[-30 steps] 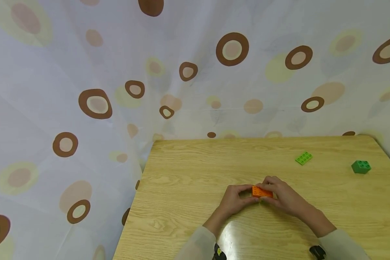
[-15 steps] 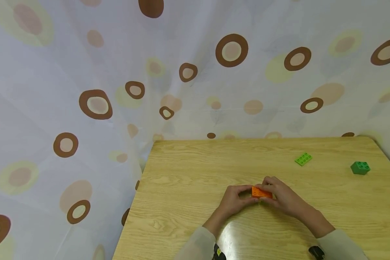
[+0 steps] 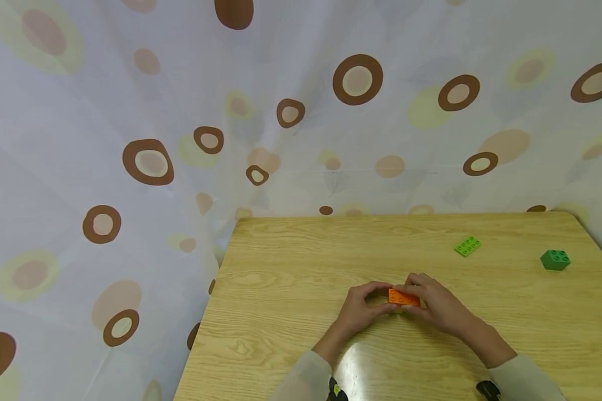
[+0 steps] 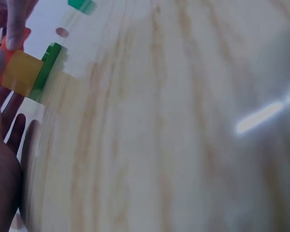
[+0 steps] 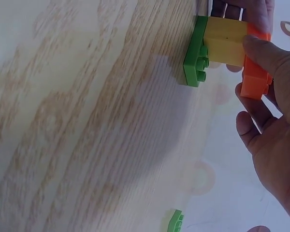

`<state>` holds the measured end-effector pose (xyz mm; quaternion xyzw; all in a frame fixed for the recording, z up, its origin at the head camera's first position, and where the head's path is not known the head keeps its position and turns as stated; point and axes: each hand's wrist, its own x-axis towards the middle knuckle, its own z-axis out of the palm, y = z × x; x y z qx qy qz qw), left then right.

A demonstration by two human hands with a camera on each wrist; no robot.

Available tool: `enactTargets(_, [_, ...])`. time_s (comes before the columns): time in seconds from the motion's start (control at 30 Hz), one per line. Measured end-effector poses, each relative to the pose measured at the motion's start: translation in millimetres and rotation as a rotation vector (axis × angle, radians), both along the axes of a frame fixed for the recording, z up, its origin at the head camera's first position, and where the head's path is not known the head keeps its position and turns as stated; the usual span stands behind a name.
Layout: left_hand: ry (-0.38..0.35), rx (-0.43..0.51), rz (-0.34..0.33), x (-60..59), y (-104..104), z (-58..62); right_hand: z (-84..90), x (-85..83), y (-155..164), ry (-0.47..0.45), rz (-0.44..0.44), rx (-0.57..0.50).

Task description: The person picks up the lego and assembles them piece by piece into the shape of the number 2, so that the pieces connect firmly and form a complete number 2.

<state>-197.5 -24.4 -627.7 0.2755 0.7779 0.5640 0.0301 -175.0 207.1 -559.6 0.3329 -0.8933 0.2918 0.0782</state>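
Both hands meet at the middle of the wooden table [image 3: 281, 278] around a small brick stack. The orange brick [image 3: 404, 298] is on top in the head view. The right wrist view shows the stack as a green plate [image 5: 195, 50], a yellow brick [image 5: 225, 41] and the orange brick [image 5: 255, 77]. My right hand [image 3: 421, 299] pinches the stack's right end, with the thumb lying across yellow and orange. My left hand [image 3: 381, 299] pinches its left end; the left wrist view shows fingers on the yellow brick [image 4: 21, 72].
A light green flat plate [image 3: 468, 245] lies toward the table's back right. A dark green brick [image 3: 555, 259] sits farther right near the edge. A spotted curtain [image 3: 180, 139] hangs behind and left of the table.
The left hand's fingers have arched slightly higher over the stack's left end. The stack and the right hand stay where they were.
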Motion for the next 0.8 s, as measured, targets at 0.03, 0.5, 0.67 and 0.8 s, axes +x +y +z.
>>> enactTargets(0.03, [-0.001,0.006,-0.002,0.0,0.0,-0.1,-0.3,-0.1,0.1,-0.008,-0.005,0.003])
enactTargets(0.5, [-0.019,0.021,-0.003,0.7,1.8,0.9,2.8,0.2,34.1,-0.101,-0.153,-0.110])
enactTargets(0.67, [-0.012,0.024,0.010,1.1,0.6,-0.6,4.5,-11.1,76.5,-0.155,-0.358,-0.198])
enactTargets(0.8, [-0.026,0.021,-0.005,0.9,-1.2,0.1,-0.9,-21.3,118.5,-0.137,-0.531,-0.246])
